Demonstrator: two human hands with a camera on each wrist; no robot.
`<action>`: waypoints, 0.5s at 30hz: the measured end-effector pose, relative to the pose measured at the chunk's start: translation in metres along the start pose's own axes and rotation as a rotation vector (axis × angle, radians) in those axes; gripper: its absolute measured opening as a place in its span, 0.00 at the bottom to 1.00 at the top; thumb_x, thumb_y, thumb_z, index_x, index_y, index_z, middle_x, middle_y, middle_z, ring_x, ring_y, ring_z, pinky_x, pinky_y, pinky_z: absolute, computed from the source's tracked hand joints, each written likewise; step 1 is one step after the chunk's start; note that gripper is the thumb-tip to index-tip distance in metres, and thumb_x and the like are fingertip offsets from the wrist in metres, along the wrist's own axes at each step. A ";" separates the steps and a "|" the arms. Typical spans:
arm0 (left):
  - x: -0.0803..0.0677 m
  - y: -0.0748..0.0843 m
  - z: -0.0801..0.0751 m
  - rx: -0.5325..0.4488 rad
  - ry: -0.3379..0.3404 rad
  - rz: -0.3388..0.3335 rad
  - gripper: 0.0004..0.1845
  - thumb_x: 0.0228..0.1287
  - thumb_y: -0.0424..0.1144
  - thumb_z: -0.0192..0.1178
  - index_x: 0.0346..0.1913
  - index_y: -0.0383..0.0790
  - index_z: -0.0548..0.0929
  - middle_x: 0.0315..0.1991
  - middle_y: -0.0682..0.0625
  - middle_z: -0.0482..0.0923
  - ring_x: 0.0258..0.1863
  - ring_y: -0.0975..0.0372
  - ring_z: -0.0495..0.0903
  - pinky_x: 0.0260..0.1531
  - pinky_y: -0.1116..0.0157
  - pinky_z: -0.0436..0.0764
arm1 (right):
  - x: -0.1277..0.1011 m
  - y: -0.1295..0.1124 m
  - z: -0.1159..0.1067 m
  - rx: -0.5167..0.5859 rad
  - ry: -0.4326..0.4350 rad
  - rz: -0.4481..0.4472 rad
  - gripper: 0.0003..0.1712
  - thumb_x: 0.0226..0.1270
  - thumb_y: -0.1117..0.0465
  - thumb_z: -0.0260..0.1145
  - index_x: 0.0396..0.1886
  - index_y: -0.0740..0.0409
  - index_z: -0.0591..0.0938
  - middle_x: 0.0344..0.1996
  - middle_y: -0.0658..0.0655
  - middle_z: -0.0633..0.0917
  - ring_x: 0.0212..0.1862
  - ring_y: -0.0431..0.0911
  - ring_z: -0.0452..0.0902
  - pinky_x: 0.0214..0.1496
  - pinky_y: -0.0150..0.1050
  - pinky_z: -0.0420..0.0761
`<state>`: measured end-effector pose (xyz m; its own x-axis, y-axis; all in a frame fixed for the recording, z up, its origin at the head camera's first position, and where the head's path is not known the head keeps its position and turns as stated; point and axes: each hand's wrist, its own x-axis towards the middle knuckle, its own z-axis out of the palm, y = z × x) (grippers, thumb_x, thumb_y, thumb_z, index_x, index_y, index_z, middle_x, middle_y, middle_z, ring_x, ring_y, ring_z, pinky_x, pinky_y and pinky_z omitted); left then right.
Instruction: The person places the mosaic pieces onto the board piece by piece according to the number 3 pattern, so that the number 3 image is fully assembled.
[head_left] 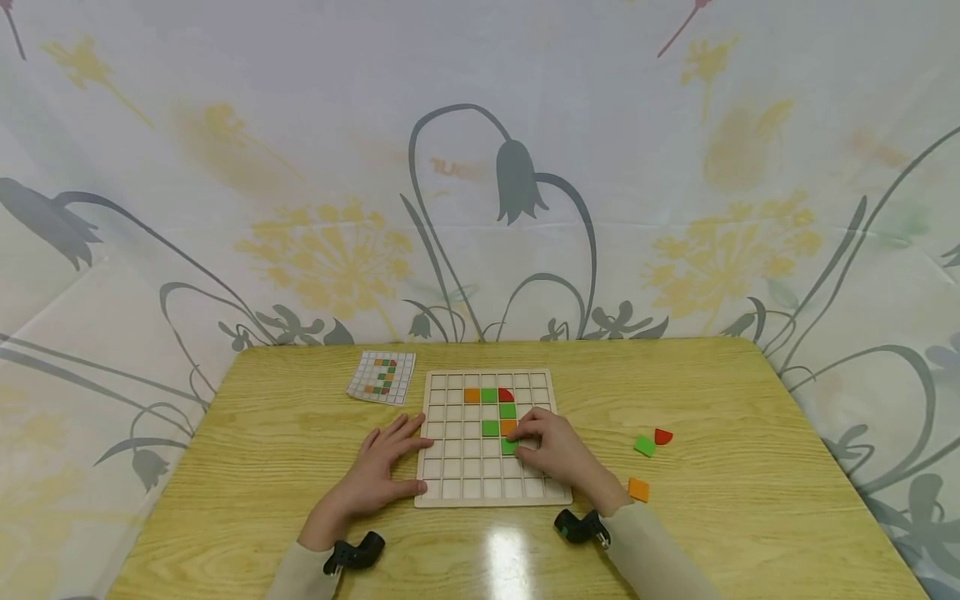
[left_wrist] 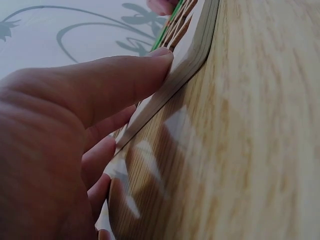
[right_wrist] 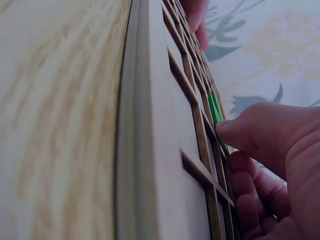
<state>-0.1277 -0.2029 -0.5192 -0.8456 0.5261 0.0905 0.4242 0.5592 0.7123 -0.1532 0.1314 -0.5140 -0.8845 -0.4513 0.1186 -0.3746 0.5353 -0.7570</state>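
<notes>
A wooden grid board [head_left: 460,492] lies on the table, holding several coloured tiles in its cells. My right hand [head_left: 558,446] is over its right half, thumb and index finger pinching a green square tile [head_left: 508,447] at a cell just below an orange tile [head_left: 507,427]. In the right wrist view the thumb [right_wrist: 235,131] lies against the green tile [right_wrist: 216,117], other fingers curled beneath. Spread out along the board's left edge, my left hand [head_left: 378,471] touches the frame; its thumb [left_wrist: 145,70] presses the rim in the left wrist view.
A small printed card [head_left: 381,377] with a coloured grid pattern lies behind the left hand. Right of the board are a loose green square [head_left: 645,446], a red quarter-round tile [head_left: 663,436] and an orange square [head_left: 638,489] near the right wrist. A patterned curtain [head_left: 465,250] hangs behind the table.
</notes>
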 end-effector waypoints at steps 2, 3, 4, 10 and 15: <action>0.000 0.000 0.000 0.003 0.003 0.001 0.32 0.59 0.49 0.71 0.66 0.44 0.78 0.78 0.44 0.54 0.77 0.43 0.45 0.66 0.33 0.37 | 0.000 -0.001 0.000 0.000 0.001 0.008 0.08 0.61 0.67 0.72 0.38 0.51 0.89 0.38 0.44 0.78 0.39 0.42 0.74 0.40 0.37 0.75; 0.000 -0.001 0.000 0.003 0.004 0.001 0.32 0.59 0.49 0.71 0.66 0.44 0.78 0.78 0.44 0.54 0.77 0.43 0.45 0.66 0.33 0.37 | 0.000 -0.002 0.000 -0.001 0.001 0.011 0.08 0.61 0.67 0.72 0.38 0.51 0.89 0.38 0.44 0.78 0.39 0.42 0.74 0.40 0.37 0.75; 0.000 -0.001 0.001 0.003 0.005 0.003 0.31 0.59 0.49 0.71 0.65 0.44 0.78 0.78 0.44 0.54 0.77 0.43 0.45 0.65 0.33 0.37 | 0.000 -0.002 0.000 0.002 0.002 0.012 0.08 0.61 0.67 0.72 0.38 0.52 0.89 0.38 0.44 0.78 0.39 0.42 0.74 0.41 0.37 0.75; -0.001 -0.002 0.000 -0.002 0.004 0.003 0.32 0.59 0.49 0.71 0.66 0.44 0.78 0.78 0.46 0.54 0.77 0.44 0.45 0.65 0.33 0.37 | 0.000 -0.003 -0.001 0.019 -0.010 0.010 0.07 0.61 0.67 0.72 0.38 0.54 0.90 0.38 0.46 0.78 0.40 0.43 0.74 0.41 0.37 0.75; -0.001 0.000 0.000 0.001 0.006 0.004 0.32 0.58 0.48 0.71 0.65 0.43 0.78 0.78 0.44 0.54 0.77 0.43 0.45 0.65 0.33 0.37 | 0.001 -0.002 -0.001 0.017 -0.020 0.015 0.08 0.61 0.68 0.71 0.38 0.54 0.90 0.38 0.46 0.78 0.40 0.44 0.74 0.42 0.37 0.75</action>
<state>-0.1273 -0.2032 -0.5196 -0.8459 0.5244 0.0971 0.4275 0.5579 0.7113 -0.1541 0.1306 -0.5118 -0.8843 -0.4574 0.0940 -0.3560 0.5301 -0.7696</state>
